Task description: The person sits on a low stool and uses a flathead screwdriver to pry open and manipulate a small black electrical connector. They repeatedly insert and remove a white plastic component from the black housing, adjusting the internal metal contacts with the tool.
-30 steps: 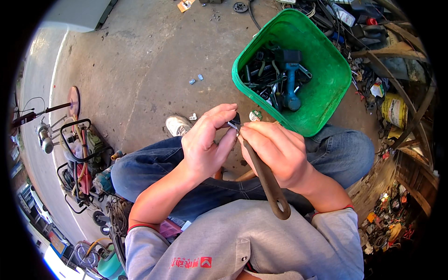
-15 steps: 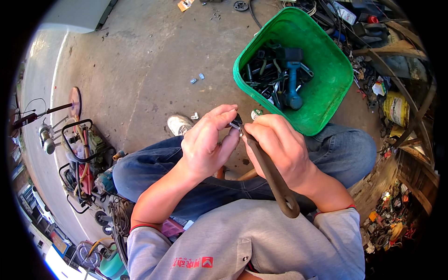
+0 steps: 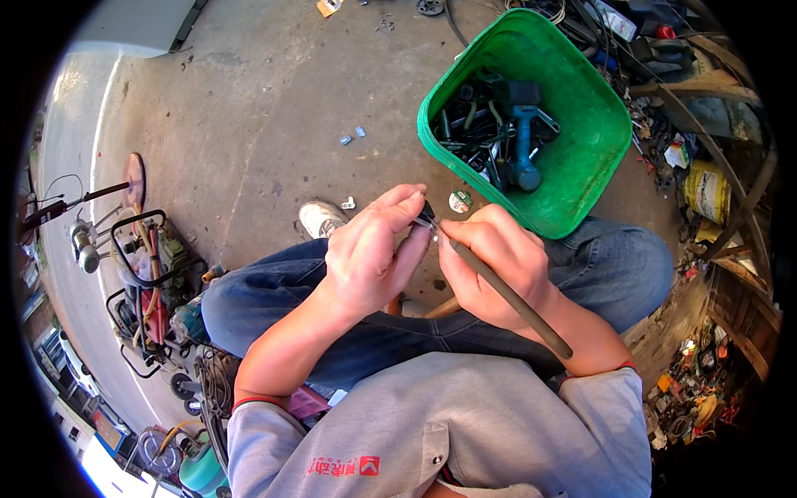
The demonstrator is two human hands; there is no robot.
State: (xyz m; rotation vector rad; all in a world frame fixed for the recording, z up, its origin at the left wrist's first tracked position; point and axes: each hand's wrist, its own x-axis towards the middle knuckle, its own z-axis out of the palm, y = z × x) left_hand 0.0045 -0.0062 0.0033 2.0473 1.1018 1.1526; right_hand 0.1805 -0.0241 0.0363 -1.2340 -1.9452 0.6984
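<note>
- Grey sweatshirt (image 3: 465, 423) closest in, one of it, with the person's two bare forearms coming up out of the sleeves.
- Two hands meet over the lap. The left hand (image 3: 365, 257) has its grip closed on one small dark part (image 3: 426, 217), pinched at the fingertips; what the part is I cannot tell, it is too small.
- The right hand (image 3: 498, 261) has its grip wrapped round one long dark tool (image 3: 506, 290), a slim rod-like handle that runs from the fingertips back across the wrist. Its tip touches the small dark part, right where the two hands come together.
- Blue jeans (image 3: 581, 266) under the hands, two knees spread wide, and one white shoe (image 3: 320, 218) showing just beyond the left hand.
- One round bottle cap (image 3: 460, 201) lies on the concrete floor (image 3: 249, 108), between the hands and the tub.
- One green plastic tub (image 3: 581, 141) stands on the floor near the right knee. Inside it sits one teal power drill (image 3: 523, 141) among a heap of dark metal tools, too tangled to count.
- Two small pale bits (image 3: 352, 136) lie side by side on the floor, well apart from the hands.
- Far left, a cluster of garden machines (image 3: 149, 266) with black frame tubing; far right, piled scrap and one yellow can (image 3: 707, 191).
</note>
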